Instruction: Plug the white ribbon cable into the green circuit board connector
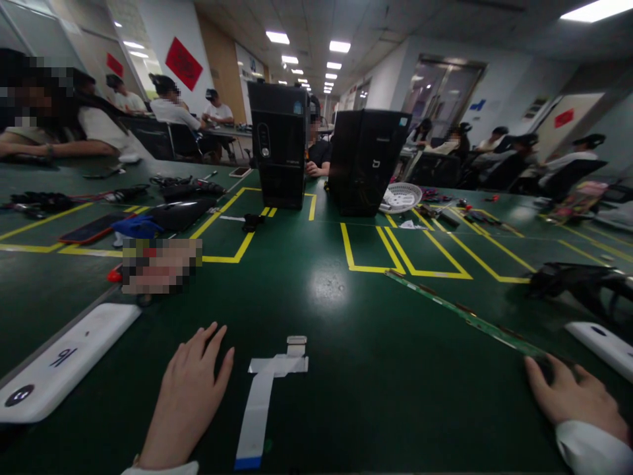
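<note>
My left hand (190, 389) rests on the green table with its fingers spread and holds nothing. Just right of it lies a white flat ribbon cable (256, 415), bent at its upper end, with a blue strip at the near end and a connector at the far end. At the right, my right hand (576, 396) is closed around the near end of a long, narrow green circuit board (465, 316). The board slants away toward the yellow-taped area. My fingertips partly hide its near end.
Two black computer towers (279, 145) (366, 161) stand at the back. White plastic housings (74, 363) (606, 346) lie at both sides. A white basket (403, 196), cables (44, 200) and a blue item (136, 226) sit farther off. A pixelated object (163, 267) is left. People sit behind.
</note>
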`<action>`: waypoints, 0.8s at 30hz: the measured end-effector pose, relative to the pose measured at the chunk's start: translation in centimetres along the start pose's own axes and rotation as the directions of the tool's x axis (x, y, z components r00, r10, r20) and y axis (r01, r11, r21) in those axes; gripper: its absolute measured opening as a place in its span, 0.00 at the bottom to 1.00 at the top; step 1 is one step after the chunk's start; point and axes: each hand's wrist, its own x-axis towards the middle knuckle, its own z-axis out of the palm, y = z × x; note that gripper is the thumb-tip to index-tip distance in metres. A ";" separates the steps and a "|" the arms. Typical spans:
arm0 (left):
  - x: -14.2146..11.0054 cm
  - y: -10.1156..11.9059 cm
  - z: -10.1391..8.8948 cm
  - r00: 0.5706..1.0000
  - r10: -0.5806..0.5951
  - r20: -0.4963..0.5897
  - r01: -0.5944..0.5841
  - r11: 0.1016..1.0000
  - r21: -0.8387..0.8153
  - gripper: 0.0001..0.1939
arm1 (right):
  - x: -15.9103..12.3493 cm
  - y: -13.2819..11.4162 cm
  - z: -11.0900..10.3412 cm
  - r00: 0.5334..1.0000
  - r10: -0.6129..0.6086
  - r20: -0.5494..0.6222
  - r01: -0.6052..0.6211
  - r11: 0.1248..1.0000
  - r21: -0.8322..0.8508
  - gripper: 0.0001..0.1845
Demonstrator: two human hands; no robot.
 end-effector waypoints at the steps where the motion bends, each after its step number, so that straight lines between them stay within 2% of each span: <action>1: 0.0 -0.1 0.0 1.000 0.004 -0.002 -0.004 1.000 0.000 0.36 | 0.0 0.0 0.0 0.998 0.034 0.043 -0.035 0.999 0.017 0.51; 3: 0.0 -0.2 0.1 1.000 0.010 -0.009 -0.010 1.000 0.001 0.36 | 0.0 -0.4 -0.3 0.992 0.055 0.112 -0.062 0.997 0.054 0.53; 5: 0.0 -0.2 0.1 1.000 0.014 -0.014 -0.014 1.000 0.002 0.36 | 0.2 -0.8 -0.4 0.992 -0.044 0.120 0.033 0.995 0.090 0.54; 8: 0.0 -0.1 0.0 1.000 0.022 -0.022 -0.022 1.000 0.006 0.35 | 0.8 -1.3 -0.1 0.974 -0.219 0.064 0.208 0.967 0.148 0.50; 12: 0.0 0.0 0.2 0.998 0.036 -0.051 -0.034 0.999 0.028 0.35 | 1.7 -2.0 0.2 0.913 -0.408 -0.009 0.401 0.893 0.207 0.45; 17: -0.1 0.0 0.4 0.997 0.037 -0.068 -0.034 0.998 0.044 0.34 | 2.7 -3.9 -0.1 0.845 -0.528 -0.089 0.533 0.813 0.236 0.39; 20: -0.1 0.0 0.3 0.998 0.032 -0.058 -0.030 0.999 0.040 0.34 | 3.0 -5.8 -0.6 0.788 -0.598 -0.145 0.615 0.755 0.229 0.35; 24: 0.1 0.0 0.1 0.998 0.029 -0.054 -0.027 0.999 0.034 0.35 | 2.3 -9.6 -1.8 0.721 -0.669 -0.180 0.691 0.677 0.253 0.33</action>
